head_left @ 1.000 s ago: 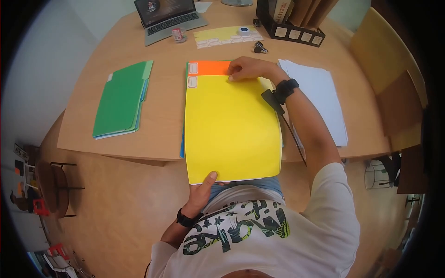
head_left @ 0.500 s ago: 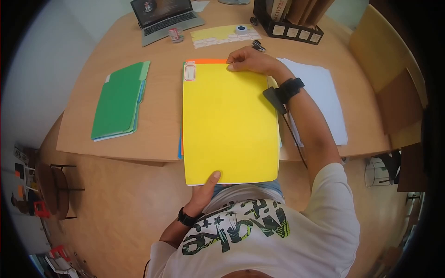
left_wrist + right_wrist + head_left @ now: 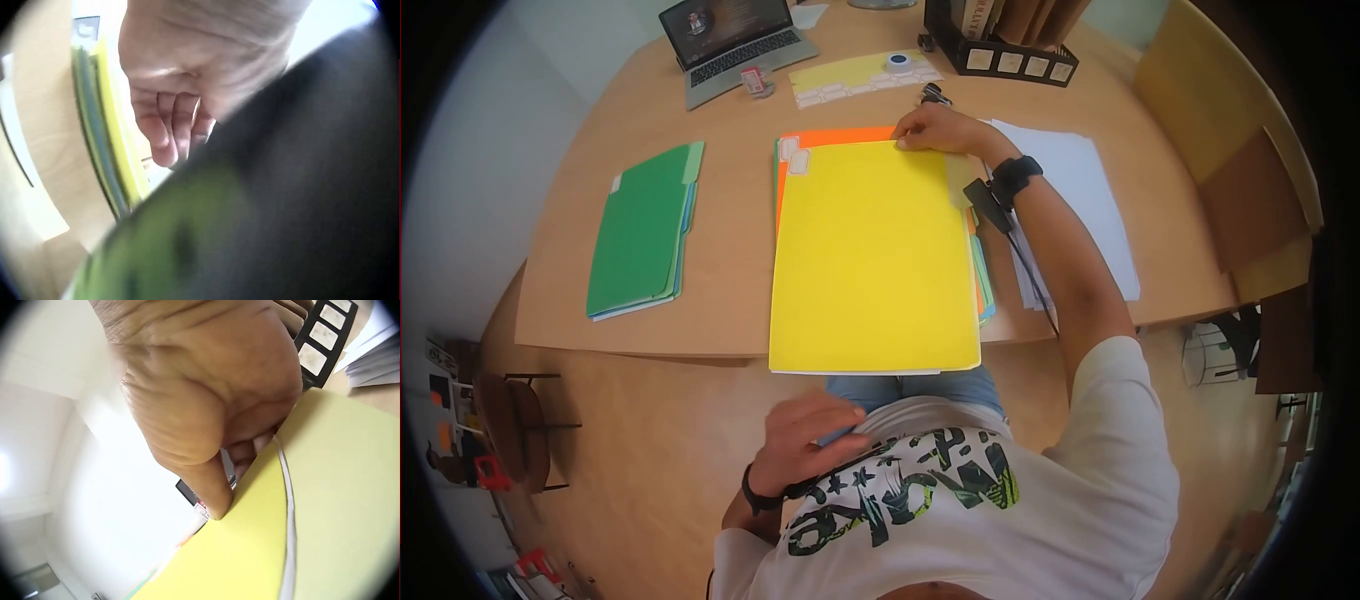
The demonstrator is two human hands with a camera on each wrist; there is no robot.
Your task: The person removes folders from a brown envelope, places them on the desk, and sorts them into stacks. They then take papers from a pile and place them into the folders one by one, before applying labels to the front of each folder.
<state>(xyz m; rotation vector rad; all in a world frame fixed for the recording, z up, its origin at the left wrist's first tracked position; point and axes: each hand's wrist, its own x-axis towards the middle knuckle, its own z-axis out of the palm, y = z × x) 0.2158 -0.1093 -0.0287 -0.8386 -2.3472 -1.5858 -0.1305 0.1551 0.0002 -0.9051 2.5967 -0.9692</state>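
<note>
A yellow file folder (image 3: 875, 260) with paper showing under its lower edge lies over an orange folder (image 3: 845, 135), slightly skewed to it. My right hand (image 3: 940, 130) pinches the yellow folder's top edge; in the right wrist view the thumb (image 3: 215, 497) presses on its face and the fingers go behind. The folder's lower end overhangs the table's front edge. Off the folder and blurred, my left hand (image 3: 808, 435) hovers before the shirt, fingers loosely bent. No object shows in that palm (image 3: 200, 69) in the left wrist view. More coloured folder edges (image 3: 984, 290) stick out beneath at right.
Green folders (image 3: 640, 235) lie stacked at left, white paper (image 3: 1065, 200) at right under the right forearm. Farther back are a laptop (image 3: 740, 45), a label sheet (image 3: 840, 85) with a small round white object (image 3: 898, 62), a black clip (image 3: 935, 94) and a black organizer (image 3: 1010, 62).
My left hand has let go of the yellow folder's lower edge and drawn back toward the body. The yellow folder has turned slightly, showing more orange at its left. My right hand keeps its pinch.
</note>
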